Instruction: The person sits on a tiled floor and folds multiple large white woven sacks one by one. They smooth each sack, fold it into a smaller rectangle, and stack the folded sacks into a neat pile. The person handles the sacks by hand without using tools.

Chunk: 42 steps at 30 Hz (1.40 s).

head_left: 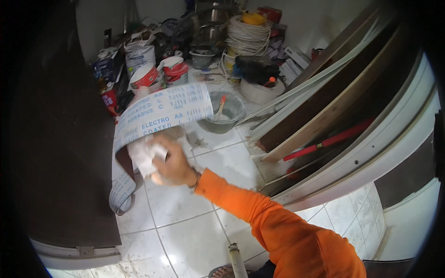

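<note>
A long strip of sandpaper [169, 107] with a white back and blue print arcs over my right hand, its lower end curling in a loop beside the dark door panel. My right hand [172, 160], in an orange sleeve, comes in from the lower right. Its fingers are closed on a blurred white bunched part of the strip [146, 155], in the hollow of the arc. The strip's brown gritty side shows in a small patch at the left. A small skin-toned patch under the white part is too smeared to make out. My left hand cannot be seen.
Behind the strip stands a grey bucket [227, 116] with a brush. Red and white tubs [175, 69], coiled cable [248, 37] and clutter fill the back. Boards [324, 111] and a red level [329, 139] lean at right. A dark door panel [65, 153] stands left; a pole [236, 259] rises near my foot.
</note>
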Each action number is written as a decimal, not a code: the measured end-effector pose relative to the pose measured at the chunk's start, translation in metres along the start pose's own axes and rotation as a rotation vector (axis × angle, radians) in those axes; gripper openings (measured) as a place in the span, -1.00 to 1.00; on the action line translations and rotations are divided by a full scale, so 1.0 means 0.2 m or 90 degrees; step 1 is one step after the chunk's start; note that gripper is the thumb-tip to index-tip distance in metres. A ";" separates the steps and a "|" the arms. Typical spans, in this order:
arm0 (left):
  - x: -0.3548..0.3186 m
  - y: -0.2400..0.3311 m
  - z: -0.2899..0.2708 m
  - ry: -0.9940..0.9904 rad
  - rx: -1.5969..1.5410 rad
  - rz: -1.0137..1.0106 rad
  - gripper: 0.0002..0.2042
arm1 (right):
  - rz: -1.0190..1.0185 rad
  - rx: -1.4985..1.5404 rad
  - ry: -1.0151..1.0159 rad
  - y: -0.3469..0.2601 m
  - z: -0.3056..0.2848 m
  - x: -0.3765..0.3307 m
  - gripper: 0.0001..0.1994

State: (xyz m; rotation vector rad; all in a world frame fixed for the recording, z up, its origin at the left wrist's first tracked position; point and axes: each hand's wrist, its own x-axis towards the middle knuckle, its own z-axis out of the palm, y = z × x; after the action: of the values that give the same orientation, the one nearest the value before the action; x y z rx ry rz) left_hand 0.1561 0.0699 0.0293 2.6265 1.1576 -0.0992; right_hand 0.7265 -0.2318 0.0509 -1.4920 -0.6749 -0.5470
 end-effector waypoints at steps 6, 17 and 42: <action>0.04 0.02 0.05 0.006 -0.017 0.002 -0.58 | 0.252 -0.199 -0.428 0.16 -0.07 -0.87 -0.63; -0.09 -0.09 0.07 0.021 -0.042 -0.027 -0.56 | 0.324 0.038 -0.629 -0.31 0.01 -1.52 -0.68; -1.36 -0.79 0.60 0.181 0.126 -0.428 -0.04 | -0.475 0.342 -0.996 -1.64 1.31 -2.03 -0.42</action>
State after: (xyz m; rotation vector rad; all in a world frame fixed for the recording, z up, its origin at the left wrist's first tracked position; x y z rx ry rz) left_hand -0.1395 -0.0556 -0.0736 2.3328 2.1901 0.0359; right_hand 0.1900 -0.0085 -0.0112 -0.8606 -2.4030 0.4213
